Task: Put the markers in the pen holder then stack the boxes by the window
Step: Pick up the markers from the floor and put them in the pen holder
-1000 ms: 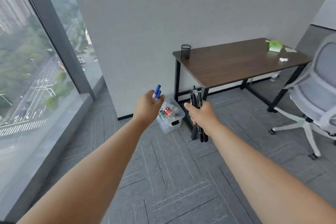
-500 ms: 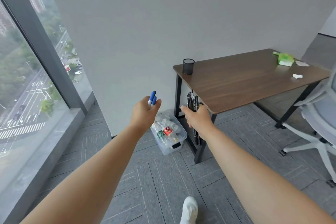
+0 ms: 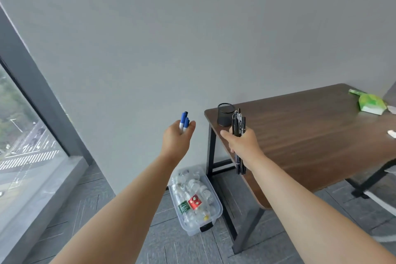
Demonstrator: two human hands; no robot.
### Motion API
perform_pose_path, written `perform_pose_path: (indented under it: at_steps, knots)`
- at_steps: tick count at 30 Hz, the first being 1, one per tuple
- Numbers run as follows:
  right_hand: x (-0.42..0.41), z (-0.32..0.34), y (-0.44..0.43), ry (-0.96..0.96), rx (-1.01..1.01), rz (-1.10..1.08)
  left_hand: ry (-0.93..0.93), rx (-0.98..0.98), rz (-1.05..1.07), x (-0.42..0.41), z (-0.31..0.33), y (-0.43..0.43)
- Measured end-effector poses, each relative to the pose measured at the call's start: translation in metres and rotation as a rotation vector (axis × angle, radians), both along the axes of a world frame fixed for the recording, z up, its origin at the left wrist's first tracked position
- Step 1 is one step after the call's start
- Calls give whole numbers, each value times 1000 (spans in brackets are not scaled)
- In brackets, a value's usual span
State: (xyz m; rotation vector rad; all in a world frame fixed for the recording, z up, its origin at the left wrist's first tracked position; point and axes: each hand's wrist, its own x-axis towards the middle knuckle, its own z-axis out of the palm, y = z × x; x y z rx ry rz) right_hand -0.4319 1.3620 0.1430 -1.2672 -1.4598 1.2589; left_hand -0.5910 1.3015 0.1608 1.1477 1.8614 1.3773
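Note:
My left hand (image 3: 176, 140) is closed around two blue-capped markers (image 3: 184, 121), whose caps stick up above the fingers. A bundle of several black markers (image 3: 239, 126) stands upright in my right hand (image 3: 244, 146); their lower ends hang below my wrist. The black mesh pen holder (image 3: 225, 114) stands on the near left corner of the brown desk (image 3: 310, 135), just left of the black bundle. My left hand is off the desk's left edge, my right hand over its corner.
A clear plastic bin (image 3: 196, 199) of empty bottles sits on the grey carpet beside the desk's black leg. On the desk's far right lies a green packet (image 3: 371, 104). A large window (image 3: 23, 135) with a low sill fills the left side.
I have come closer to the desk, so the pen holder now sits right beside my right hand. Both hands still hold their markers and have risen to desk height.

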Motion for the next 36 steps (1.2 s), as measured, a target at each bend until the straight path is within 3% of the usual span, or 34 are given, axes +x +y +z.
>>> perform_pose_path:
  at_steps: [3, 10, 19, 27, 36]
  knots:
    - [0, -6, 41, 17, -45, -11, -138, -30, 21, -5, -8, 45]
    - [-13, -14, 139, 58, -49, -152, -259, -44, -27, -20, -20, 152]
    - [-59, -35, 300, 79, -111, -294, -241, -35, -141, -50, -33, 321]
    - [-79, -75, 378, 203, -234, -387, -214, -97, -232, -53, -72, 403]
    - [-76, -130, 404, 3, -375, -416, -257, -163, -299, -48, -115, 447]
